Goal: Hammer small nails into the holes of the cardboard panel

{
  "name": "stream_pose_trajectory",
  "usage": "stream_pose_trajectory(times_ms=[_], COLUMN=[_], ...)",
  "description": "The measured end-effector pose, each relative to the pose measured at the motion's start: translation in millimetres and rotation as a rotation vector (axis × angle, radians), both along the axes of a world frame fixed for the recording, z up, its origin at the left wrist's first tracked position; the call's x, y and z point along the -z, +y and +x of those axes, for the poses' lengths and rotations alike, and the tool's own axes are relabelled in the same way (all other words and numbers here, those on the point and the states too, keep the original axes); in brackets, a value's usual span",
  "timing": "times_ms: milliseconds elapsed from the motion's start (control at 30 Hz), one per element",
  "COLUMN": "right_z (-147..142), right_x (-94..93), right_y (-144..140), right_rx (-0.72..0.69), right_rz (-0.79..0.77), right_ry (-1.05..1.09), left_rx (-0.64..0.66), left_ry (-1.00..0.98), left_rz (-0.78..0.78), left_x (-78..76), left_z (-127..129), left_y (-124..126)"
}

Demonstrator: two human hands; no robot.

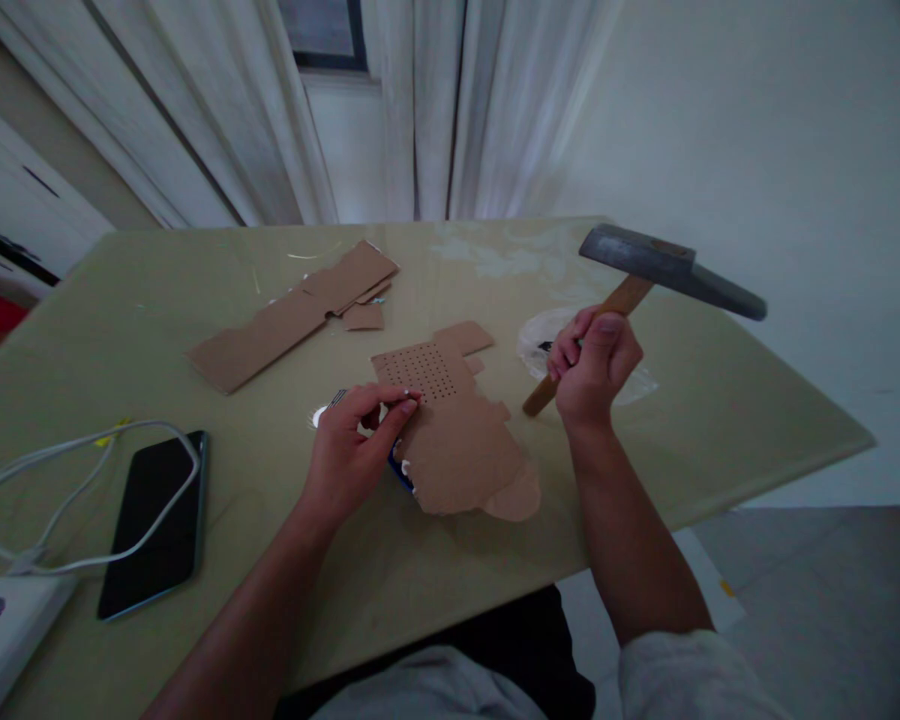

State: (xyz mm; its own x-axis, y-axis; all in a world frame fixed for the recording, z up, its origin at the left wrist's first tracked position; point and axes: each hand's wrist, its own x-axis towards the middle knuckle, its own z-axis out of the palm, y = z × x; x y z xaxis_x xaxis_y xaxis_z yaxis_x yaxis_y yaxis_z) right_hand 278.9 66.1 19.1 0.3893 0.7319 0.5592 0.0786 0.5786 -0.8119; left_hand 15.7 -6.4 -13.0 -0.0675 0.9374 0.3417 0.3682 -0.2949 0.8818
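Observation:
My right hand (596,365) grips the wooden handle of a hammer (637,255), raised above the table with its dark metal head up. My left hand (356,430) is closed in a pinch over a torn piece of brown cardboard (465,455). A tiny bright tip shows at its thumb and forefinger, too small to name. Rows of small dark holes dot the cardboard just beyond those fingertips. Something blue peeks out from under the cardboard's left edge, mostly hidden.
Folded cardboard strips (292,325) lie at the back left of the table (270,560). A clear plastic bag (544,330) sits behind my right hand. On the left are a phone (157,520), a white cable (131,430) and a white power strip (15,640).

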Motion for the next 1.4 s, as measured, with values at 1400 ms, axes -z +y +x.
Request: stream_pose_trajectory(times_ms=[1400], right_z=[6.2], right_x=[-39.9], right_y=[-24.3], right_rx=[-0.558], right_rz=[-0.271], right_ry=[-0.704], left_rx=[0.05], left_ry=[0.104], left_rz=[0.097], left_x=[2.5], left_z=[6.4], left_y=[3.3])
